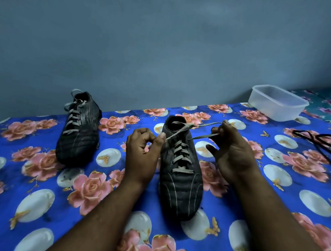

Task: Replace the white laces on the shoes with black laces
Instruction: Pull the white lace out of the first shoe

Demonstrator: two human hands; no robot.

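Observation:
A black shoe (pixel 181 185) with white laces (pixel 181 156) lies in front of me, toe towards me. My left hand (pixel 142 154) pinches one loose end of its white lace at the shoe's left side. My right hand (pixel 230 152) pinches the other end, drawn out to the right of the shoe's opening. A second black shoe (pixel 79 133) stands at the back left, its white laces (pixel 74 115) threaded through. Black laces (pixel 319 141) lie in a loose heap at the right.
The shoes rest on a bed under a blue sheet (pixel 44 186) printed with pink roses and white ovals. A clear plastic container (pixel 277 102) sits at the back right near the grey wall (pixel 164 40).

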